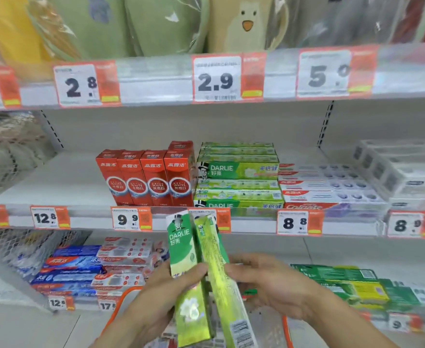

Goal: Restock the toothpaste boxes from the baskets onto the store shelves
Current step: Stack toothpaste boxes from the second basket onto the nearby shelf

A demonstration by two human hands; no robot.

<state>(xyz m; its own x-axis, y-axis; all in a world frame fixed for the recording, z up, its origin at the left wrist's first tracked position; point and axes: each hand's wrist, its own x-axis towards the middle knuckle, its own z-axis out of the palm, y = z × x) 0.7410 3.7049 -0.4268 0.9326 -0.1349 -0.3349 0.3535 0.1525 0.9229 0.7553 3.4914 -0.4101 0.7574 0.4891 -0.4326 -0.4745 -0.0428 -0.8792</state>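
Green cardboard fills my hands: two long Darlie toothpaste boxes, held upright and side by side in front of the shelves. My left hand point(166, 295) curls round the left green box point(183, 267), thumb across its front over the printed face. My right hand point(269, 280) grips the right green box point(217, 262), which is turned edge-on with its yellow-green side toward me; the fingers wrap behind it and the thumb presses near its middle. The two boxes touch along their length and their tops reach the price rail point(251, 222) of the middle shelf.

Below my wrists an orange basket point(121, 307) shows only its rim; what lies in it is too blurred to tell.

On the middle shelf point(55, 182) four red boxes point(145, 179) stand upright in a row, with one more behind them. Just beside these, on the right, lies a stack of green Darlie boxes point(237, 174), laid flat. Next to that is a stack of red-and-white Colgate boxes point(327, 189), then pale boxes point(392, 167) farther right.

The lower shelf carries blue boxes point(73, 267) on the left and dark green boxes point(352, 285) on the right. Soft packed goods point(156, 23) sit on the top shelf.
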